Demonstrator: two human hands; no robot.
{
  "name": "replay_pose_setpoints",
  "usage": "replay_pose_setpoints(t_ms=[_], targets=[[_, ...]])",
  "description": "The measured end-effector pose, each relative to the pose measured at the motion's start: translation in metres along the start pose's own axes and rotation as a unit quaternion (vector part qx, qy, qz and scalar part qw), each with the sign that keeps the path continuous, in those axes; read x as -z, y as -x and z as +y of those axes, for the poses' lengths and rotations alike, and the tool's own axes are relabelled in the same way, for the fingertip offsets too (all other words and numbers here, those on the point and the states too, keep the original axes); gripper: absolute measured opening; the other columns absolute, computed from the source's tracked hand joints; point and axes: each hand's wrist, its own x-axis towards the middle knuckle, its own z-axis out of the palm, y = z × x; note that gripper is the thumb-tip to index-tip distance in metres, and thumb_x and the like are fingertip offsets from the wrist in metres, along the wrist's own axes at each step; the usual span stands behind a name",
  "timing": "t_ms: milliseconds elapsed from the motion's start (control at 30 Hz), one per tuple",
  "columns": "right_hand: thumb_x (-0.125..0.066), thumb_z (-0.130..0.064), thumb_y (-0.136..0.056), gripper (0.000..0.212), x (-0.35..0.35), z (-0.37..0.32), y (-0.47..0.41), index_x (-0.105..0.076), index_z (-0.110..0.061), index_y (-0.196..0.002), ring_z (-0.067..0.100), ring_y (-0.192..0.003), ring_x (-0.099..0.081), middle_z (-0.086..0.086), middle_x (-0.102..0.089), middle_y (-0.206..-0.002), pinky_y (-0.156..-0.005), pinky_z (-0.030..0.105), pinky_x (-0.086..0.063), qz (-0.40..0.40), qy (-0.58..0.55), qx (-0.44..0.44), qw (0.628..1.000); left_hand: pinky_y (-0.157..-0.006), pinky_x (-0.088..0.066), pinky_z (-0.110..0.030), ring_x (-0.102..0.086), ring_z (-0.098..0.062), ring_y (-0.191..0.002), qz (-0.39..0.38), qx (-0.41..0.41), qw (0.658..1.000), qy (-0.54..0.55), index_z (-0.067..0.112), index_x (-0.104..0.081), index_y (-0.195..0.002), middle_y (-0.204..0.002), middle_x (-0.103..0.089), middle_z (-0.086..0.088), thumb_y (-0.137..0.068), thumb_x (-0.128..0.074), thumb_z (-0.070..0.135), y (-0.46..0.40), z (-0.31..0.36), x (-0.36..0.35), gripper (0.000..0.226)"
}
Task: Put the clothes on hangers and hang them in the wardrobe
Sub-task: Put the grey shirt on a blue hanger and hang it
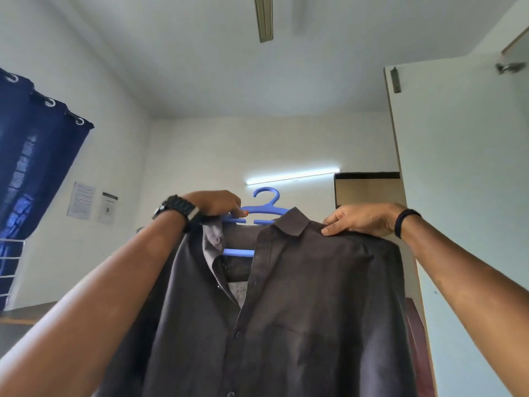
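Observation:
A dark grey button-up shirt [300,310] hangs in front of me on a blue plastic hanger [264,209], held up high. The hook and part of the hanger's bars show above and inside the open collar. My left hand [214,203] grips the hanger's left arm together with the shirt's left shoulder. My right hand [360,220] pinches the shirt's right shoulder next to the collar. The white wardrobe door [458,181] stands open at the right.
A blue curtain [34,167] hangs at the left over a window with white bars. Two papers [91,206] are stuck on the far wall. A lit tube light [292,176] and a brown cupboard top [369,190] lie behind the hanger.

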Motion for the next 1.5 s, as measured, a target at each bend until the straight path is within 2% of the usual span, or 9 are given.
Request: replay_pose_setpoints(t_ms=[133,333,600,867,1000,1133,1267,1400,1500], targets=[[-0.059,-0.023,-0.092,0.036,0.025,-0.021,0.009,-0.063,0.004,-0.116,0.026,-0.1,-0.065,0.018,-0.066,-0.117,-0.089,0.033,-0.054,0.023,-0.019,0.049,0.998,-0.053,-0.031,-0.023,-0.037,-0.012,-0.056,-0.033,0.004,0.991,0.128,0.016,-0.046,-0.069,-0.063,-0.041,0.001,-0.095,-0.055,0.026,0.005,0.011,0.053,0.029],[-0.06,-0.017,-0.092,0.025,0.015,-0.007,-0.02,-0.066,-0.002,-0.112,0.031,-0.102,-0.066,0.017,-0.068,-0.113,-0.094,0.042,-0.052,0.015,-0.035,0.039,0.999,-0.058,-0.034,-0.025,-0.041,-0.015,-0.062,-0.039,0.022,0.99,0.13,0.014,-0.05,-0.075,-0.07,-0.046,-0.001,-0.096,-0.054,0.026,-0.01,-0.01,0.043,0.025],[-0.057,-0.009,-0.092,0.018,-0.138,0.141,-0.095,-0.067,-0.007,-0.107,0.02,-0.093,-0.068,0.009,-0.071,-0.104,-0.086,0.029,-0.054,-0.139,-0.091,-0.124,0.978,-0.071,-0.032,-0.031,-0.041,-0.019,-0.075,-0.193,0.097,0.973,0.082,0.019,-0.051,-0.08,-0.08,-0.049,-0.002,-0.096,-0.051,0.036,-0.023,-0.115,-0.202,0.024],[-0.06,-0.005,-0.09,0.009,-0.294,0.293,-0.131,-0.063,-0.009,-0.097,0.023,-0.089,-0.065,0.008,-0.069,-0.093,-0.094,0.043,-0.051,-0.233,-0.134,-0.273,0.924,-0.063,-0.033,-0.03,-0.046,-0.022,-0.084,-0.286,0.095,0.953,0.043,0.003,-0.055,-0.099,-0.094,-0.053,-0.014,-0.099,-0.046,0.023,-0.005,-0.151,-0.419,0.022],[-0.063,-0.001,-0.087,0.01,-0.351,0.365,-0.128,-0.062,-0.006,-0.096,0.019,-0.078,-0.066,0.007,-0.069,-0.085,-0.074,0.033,-0.056,-0.21,-0.158,-0.306,0.915,-0.086,-0.037,-0.032,-0.053,-0.032,-0.114,-0.275,0.164,0.944,0.083,0.001,-0.05,-0.118,-0.124,-0.056,-0.02,-0.098,-0.047,0.025,0.0,-0.178,-0.507,0.031],[-0.069,-0.003,-0.083,0.005,-0.386,0.421,-0.134,-0.066,-0.005,-0.086,0.025,-0.087,-0.061,0.015,-0.066,-0.092,-0.083,0.038,-0.05,-0.144,-0.173,-0.297,0.928,-0.092,-0.037,-0.036,-0.049,-0.037,-0.117,-0.254,0.197,0.941,0.104,-0.002,-0.05,-0.116,-0.126,-0.053,-0.025,-0.097,-0.048,0.02,-0.012,-0.19,-0.578,0.029],[-0.069,0.003,-0.081,0.023,-0.396,0.466,-0.136,-0.065,0.005,-0.103,0.023,-0.09,-0.063,0.014,-0.068,-0.098,-0.084,0.034,-0.052,-0.114,-0.245,-0.324,0.906,-0.097,-0.038,-0.041,-0.047,-0.04,-0.118,-0.236,0.214,0.941,0.118,-0.002,-0.05,-0.115,-0.125,-0.049,-0.026,-0.097,-0.048,0.019,-0.031,-0.194,-0.631,0.028],[-0.068,0.004,-0.082,0.022,-0.399,0.494,-0.127,-0.064,0.01,-0.103,0.022,-0.082,-0.064,0.017,-0.068,-0.095,-0.067,0.024,-0.055,-0.08,-0.251,-0.356,0.896,-0.099,-0.038,-0.046,-0.047,-0.042,-0.118,-0.234,0.227,0.936,0.129,-0.001,-0.047,-0.116,-0.126,-0.045,-0.023,-0.098,-0.046,0.022,-0.038,-0.189,-0.674,0.029],[-0.069,0.002,-0.082,0.005,-0.407,0.508,-0.12,-0.067,-0.001,-0.078,0.012,-0.057,-0.054,0.008,-0.061,-0.069,-0.046,0.019,-0.042,-0.058,-0.16,-0.402,0.9,-0.099,-0.039,-0.049,-0.048,-0.043,-0.117,-0.225,0.255,0.932,0.123,0.001,-0.049,-0.117,-0.127,-0.045,-0.023,-0.097,-0.047,0.023,-0.03,-0.193,-0.703,0.029]])
